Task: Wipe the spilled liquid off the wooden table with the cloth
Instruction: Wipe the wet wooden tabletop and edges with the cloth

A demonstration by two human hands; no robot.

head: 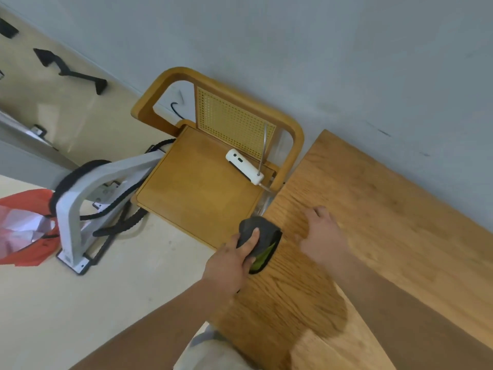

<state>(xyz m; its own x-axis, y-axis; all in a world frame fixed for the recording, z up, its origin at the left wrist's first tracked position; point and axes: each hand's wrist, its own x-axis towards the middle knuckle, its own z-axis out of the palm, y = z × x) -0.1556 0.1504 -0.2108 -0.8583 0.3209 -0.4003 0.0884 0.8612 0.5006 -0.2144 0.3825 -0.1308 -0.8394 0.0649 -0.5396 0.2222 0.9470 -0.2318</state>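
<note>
A dark grey cloth (262,232) with a green patch lies at the near-left edge of the wooden table (386,214). My left hand (234,259) lies on the cloth with its fingers stretched over it, thumb at the side. My right hand (321,233) hovers or rests on the table just right of the cloth, fingers loosely curled, holding nothing. A darker wet-looking patch (296,300) spreads over the wood below both hands, toward the near edge.
A wooden chair (197,188) with a cane back stands left of the table, a white device (244,166) lying on its seat. A white metal stand (80,206) with black cables and a red bag (24,228) sit on the floor at the left. A grey wall runs behind.
</note>
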